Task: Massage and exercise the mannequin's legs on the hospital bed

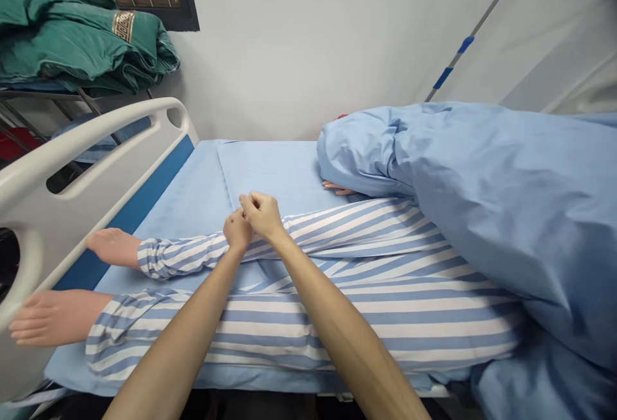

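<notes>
My left hand (238, 229) and my right hand (263, 213) are both closed, side by side and touching or nearly so. They are over the far leg of striped trousers (332, 227), around the knee or shin. Whether the curled fingers hold anything is hidden. The blue-and-white trousers are on a lying figure that looks like a mannequin. Its far foot (113, 247) and near foot (60, 317) are bare and point left. A light blue quilt (477, 169) covers the upper body, and the fingers of one mannequin hand (340, 187) show under its edge.
A white bed end board (144, 143) with cut-out grips stands at the left. Light blue sheeting (270, 163) covers the mattress. Folded green cloth (91, 40) lies on a metal rack behind the board. A pole with blue clips (453, 60) leans at the back right.
</notes>
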A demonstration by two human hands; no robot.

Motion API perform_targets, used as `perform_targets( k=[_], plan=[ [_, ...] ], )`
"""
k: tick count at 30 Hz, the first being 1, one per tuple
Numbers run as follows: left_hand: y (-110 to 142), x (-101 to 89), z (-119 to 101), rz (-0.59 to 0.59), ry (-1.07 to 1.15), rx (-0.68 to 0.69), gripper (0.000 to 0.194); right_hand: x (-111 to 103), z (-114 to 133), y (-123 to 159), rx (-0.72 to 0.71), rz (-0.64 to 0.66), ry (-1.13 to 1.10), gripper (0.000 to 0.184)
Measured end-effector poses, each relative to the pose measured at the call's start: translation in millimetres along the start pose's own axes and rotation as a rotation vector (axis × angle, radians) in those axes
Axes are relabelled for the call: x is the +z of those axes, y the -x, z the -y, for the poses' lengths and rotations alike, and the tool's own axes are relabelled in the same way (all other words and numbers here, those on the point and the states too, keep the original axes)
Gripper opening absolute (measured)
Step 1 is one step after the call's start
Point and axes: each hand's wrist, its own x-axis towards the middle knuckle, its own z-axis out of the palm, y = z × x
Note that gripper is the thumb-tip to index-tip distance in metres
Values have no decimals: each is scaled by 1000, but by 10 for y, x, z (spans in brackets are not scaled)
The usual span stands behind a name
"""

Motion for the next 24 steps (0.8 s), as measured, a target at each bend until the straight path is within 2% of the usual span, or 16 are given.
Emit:
perform_targets(
  k=[4, 7, 9, 12, 16, 18, 20, 24],
  plan=[
    [0, 38, 7, -60, -38, 14, 33, 146, -520, -89, 93, 17, 255, 37],
    [0, 50, 29, -72, -33, 40, 33, 225, -687, -44, 100, 4, 306, 38],
    [-6, 43, 25, -65, 1, 58, 33, 227, -714, -32, 82, 0, 256, 39],
    [-40, 14, -83, 27, 150, 68, 32, 165, -725, -58, 76, -25, 99, 40],
    [-110, -19, -464, 124, 419, 163, 33, 49, -700, -114, 160, -145, -181, 43],
    [-130, -3, -653, 107, 565, 210, 34, 37, -625, -133, 222, -121, -248, 43],
    [-127, 50, -747, 40, 651, 190, 34, 71, -522, -146, 242, -59, -260, 39],
    [-60, 239, -628, -101, 505, 32, 32, 136, -455, -174, 251, -72, -295, 32]
  ],
)
